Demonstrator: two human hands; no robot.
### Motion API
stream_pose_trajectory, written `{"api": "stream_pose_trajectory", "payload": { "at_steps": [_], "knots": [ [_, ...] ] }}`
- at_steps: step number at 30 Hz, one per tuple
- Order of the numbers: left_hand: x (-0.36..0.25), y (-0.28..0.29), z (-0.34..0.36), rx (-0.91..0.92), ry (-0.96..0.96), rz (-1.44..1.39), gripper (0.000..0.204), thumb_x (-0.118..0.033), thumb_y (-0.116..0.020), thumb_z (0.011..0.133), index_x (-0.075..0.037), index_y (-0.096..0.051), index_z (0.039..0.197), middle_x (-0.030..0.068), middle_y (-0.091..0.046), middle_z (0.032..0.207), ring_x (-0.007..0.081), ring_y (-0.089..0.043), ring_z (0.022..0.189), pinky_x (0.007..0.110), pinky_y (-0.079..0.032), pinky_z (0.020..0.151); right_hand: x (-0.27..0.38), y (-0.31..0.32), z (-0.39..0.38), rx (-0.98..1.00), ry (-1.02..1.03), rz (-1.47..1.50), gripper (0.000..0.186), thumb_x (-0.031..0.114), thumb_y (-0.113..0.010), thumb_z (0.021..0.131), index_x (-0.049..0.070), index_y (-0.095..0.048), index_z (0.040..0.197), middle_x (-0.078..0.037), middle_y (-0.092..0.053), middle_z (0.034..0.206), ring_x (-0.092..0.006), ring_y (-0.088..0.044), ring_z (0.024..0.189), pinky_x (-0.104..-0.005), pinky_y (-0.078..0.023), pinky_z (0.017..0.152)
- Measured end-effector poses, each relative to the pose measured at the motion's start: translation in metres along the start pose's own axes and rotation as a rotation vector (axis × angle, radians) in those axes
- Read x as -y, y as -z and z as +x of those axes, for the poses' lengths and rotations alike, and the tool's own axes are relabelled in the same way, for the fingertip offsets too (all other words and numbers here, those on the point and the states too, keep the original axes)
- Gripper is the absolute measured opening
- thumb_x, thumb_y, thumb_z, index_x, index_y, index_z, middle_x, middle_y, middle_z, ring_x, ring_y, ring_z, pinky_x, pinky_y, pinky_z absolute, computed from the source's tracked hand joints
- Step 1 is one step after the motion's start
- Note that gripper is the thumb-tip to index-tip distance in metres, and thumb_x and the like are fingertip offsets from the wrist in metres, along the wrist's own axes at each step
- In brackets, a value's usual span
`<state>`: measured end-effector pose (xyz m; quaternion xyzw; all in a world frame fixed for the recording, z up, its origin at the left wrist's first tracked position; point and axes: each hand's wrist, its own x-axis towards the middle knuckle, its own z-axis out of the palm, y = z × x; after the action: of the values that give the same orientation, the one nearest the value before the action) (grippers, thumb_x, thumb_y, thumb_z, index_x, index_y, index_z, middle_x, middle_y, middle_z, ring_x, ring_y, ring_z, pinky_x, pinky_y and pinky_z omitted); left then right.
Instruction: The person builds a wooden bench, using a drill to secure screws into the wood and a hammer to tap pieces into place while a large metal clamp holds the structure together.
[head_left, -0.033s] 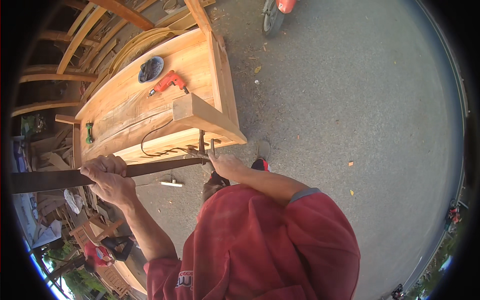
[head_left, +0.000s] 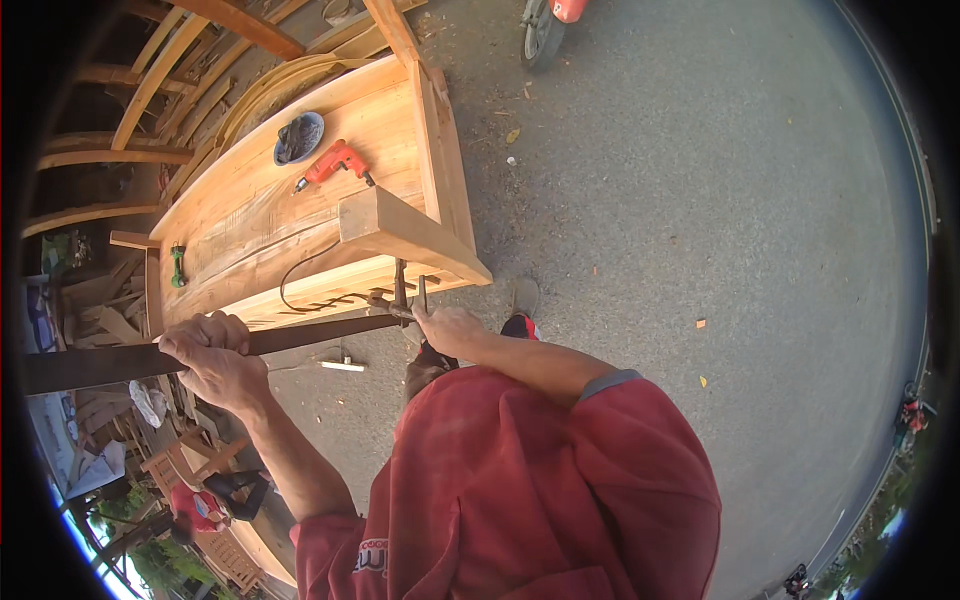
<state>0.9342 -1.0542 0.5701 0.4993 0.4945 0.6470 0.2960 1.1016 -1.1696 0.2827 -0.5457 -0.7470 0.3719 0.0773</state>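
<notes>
one blue bowl (head_left: 298, 137) holds dark rag; left hand (head_left: 215, 360) fingers wrapped round clamp bar (head_left: 300, 338), right hand (head_left: 450, 328) pinching clamp screw (head_left: 421, 292).

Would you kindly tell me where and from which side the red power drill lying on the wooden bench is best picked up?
Probably by the handle of the red drill, which juts toward the bench's upright right end panel. It lies flat with the bit pointing left toward the blue bowl, so come from above on the right, keeping off the bit and minding its cord.
</notes>
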Motion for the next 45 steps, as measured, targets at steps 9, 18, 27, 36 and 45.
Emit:
{"api": "stream_pose_trajectory", "payload": {
  "at_steps": [9, 18, 27, 36, 45],
  "knots": [
    [-0.002, 0.000, 0.003, -0.043, -0.019, -0.002, 0.053, -0.056, -0.053, 0.099, -0.012, -0.037, 0.075, -0.0028, -0.026, 0.054, 0.0085, -0.024, 0.041, 0.027, -0.021, 0.037, -0.015, 0.004, 0.013, 0.039, 0.086, 0.061, 0.030, 0.012, -0.047, 0.094, 0.000, -0.049, 0.121, -0.023, -0.070, 0.085, -0.0413, -0.070, 0.071, -0.0519, -0.057, 0.064],
    [-0.004, 0.009, -0.007, 0.013, -0.021, -0.049, 0.050, -0.052, -0.050, 0.101, -0.009, -0.039, 0.078, -0.0017, -0.033, 0.057, 0.0073, -0.028, 0.044, 0.026, -0.023, 0.039, -0.064, 0.172, 0.024, 0.639, 0.118, -0.331, 0.034, 0.014, -0.054, 0.089, 0.004, -0.059, 0.120, -0.026, -0.070, 0.098, -0.0410, -0.069, 0.097, -0.0530, -0.055, 0.084],
    [0.003, -0.015, 0.001, -0.228, -0.148, 0.212, 0.067, -0.061, -0.057, 0.095, -0.005, -0.038, 0.126, 0.0031, -0.048, 0.074, 0.0098, -0.046, 0.052, 0.023, -0.037, 0.046, -0.121, 0.380, 0.149, 0.724, -0.288, -0.072, 0.024, 0.014, -0.061, 0.089, 0.000, -0.060, 0.108, -0.018, -0.068, 0.078, -0.0266, -0.070, 0.063, -0.0407, -0.057, 0.056],
    [0.011, -0.107, -0.047, -1.116, -0.343, 1.594, 0.054, -0.052, -0.047, 0.102, -0.012, -0.037, 0.136, 0.0139, -0.047, 0.121, 0.0252, -0.047, 0.121, 0.044, -0.042, 0.098, -0.184, 0.223, 0.459, 0.193, -0.076, 0.396, 0.018, 0.002, -0.054, 0.086, 0.001, -0.059, 0.102, -0.008, -0.058, 0.065, -0.0202, -0.061, 0.049, -0.0370, -0.050, 0.045],
    [0.058, -0.197, 0.002, -0.447, 0.591, 1.326, 0.051, -0.026, -0.072, 0.086, -0.005, -0.054, 0.128, 0.0183, -0.055, 0.126, 0.0377, -0.052, 0.119, 0.051, -0.037, 0.103, -0.262, 0.138, 0.532, 0.288, -0.114, 0.348, 0.020, 0.016, -0.059, 0.085, 0.002, -0.069, 0.096, -0.016, -0.067, 0.087, -0.0266, -0.067, 0.066, -0.0400, -0.055, 0.064]
  ]
}}
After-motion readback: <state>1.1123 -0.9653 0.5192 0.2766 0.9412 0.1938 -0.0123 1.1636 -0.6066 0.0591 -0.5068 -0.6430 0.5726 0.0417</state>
